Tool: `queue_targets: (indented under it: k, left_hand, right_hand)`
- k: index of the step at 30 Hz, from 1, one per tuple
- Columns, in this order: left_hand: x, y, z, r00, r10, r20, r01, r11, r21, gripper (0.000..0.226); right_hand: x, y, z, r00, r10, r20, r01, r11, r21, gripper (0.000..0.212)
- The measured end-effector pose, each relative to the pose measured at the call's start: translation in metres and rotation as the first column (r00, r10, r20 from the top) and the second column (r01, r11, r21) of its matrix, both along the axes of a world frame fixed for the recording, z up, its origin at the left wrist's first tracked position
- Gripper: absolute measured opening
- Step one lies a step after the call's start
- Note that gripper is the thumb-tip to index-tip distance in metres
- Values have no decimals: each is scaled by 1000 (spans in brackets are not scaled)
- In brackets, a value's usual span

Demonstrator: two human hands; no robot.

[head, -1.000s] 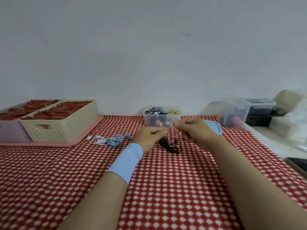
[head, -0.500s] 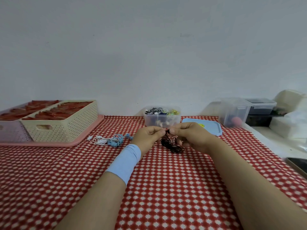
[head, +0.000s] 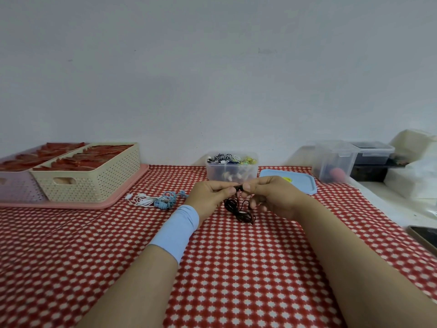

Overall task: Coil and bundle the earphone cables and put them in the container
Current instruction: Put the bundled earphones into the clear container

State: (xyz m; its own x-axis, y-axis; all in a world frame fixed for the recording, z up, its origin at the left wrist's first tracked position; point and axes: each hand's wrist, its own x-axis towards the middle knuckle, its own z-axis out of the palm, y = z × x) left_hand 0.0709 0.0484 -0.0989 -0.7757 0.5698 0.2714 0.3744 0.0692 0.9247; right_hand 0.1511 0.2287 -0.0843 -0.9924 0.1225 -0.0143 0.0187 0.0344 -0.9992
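A black earphone cable (head: 238, 210) hangs in loose loops between my hands and trails onto the red patterned cloth. My left hand (head: 211, 194) and my right hand (head: 267, 194) each pinch its top end, fingertips almost meeting. Just behind them stands the clear container (head: 230, 172), holding several bundled earphones. A white earphone cable (head: 143, 200) and a light blue earphone cable (head: 166, 201) lie tangled on the cloth to the left.
The container's blue lid (head: 299, 184) lies flat at its right. A cream basket (head: 89, 172) sits on a pink tray (head: 113, 200) at back left. Clear and dark boxes (head: 335, 162) stand at back right. A phone (head: 425, 235) lies at the right edge.
My hands have come together and dropped slightly, the right hand moving left until the fingertips nearly meet over the black cable.
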Motion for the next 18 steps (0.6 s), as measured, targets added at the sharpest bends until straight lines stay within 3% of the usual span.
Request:
queue_targets:
  k: [10, 18]
  left_hand:
    - [-1, -2, 0, 997, -68, 26, 66, 997, 48, 18]
    - [2, 5, 2, 988, -133, 84, 116, 977, 176, 23]
  right_hand:
    - [1, -1, 1, 986, 69, 151, -55, 994, -93, 18]
    - [5, -4, 8, 979, 129, 158, -103, 981, -162, 17]
